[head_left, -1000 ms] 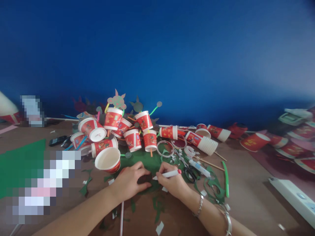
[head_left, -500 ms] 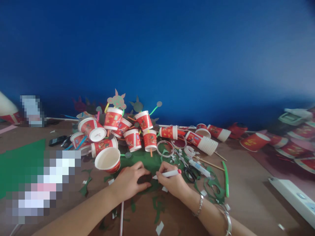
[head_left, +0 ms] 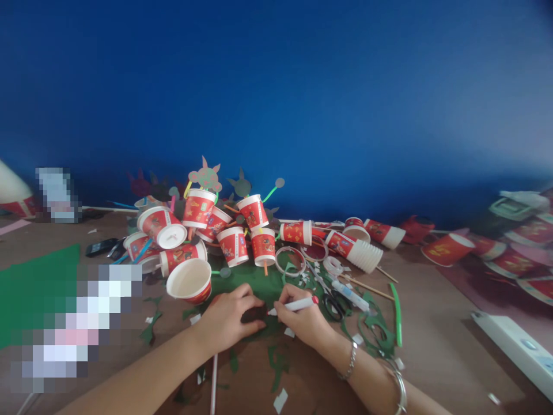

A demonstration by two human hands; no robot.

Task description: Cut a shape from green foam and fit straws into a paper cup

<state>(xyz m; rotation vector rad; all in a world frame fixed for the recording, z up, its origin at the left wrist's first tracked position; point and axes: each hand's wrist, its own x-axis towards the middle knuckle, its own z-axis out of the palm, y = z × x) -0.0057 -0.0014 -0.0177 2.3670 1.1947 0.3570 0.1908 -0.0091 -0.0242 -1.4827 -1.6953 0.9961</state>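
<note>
My right hand (head_left: 305, 320) is closed around a white marker (head_left: 298, 305) with a red end, its tip pointing left. Just left of that tip, my left hand (head_left: 231, 317) rests low with its fingers apart, beside dark green paper (head_left: 271, 327). Whether its fingertips press on a small piece there is too dim to tell. An upright red-and-white paper cup (head_left: 190, 280) stands behind my left hand. Black-handled scissors (head_left: 333, 304) and a glue tube (head_left: 351, 296) lie to the right of my right hand.
Several decorated red cups (head_left: 199, 208) are piled against the blue wall. Tape rings (head_left: 290, 261), stacked cups (head_left: 354, 251), a green strip (head_left: 396, 314) and cut scraps (head_left: 378, 333) lie to the right. A white power strip (head_left: 514, 351) is at the right edge, green sheet (head_left: 38, 294) at left.
</note>
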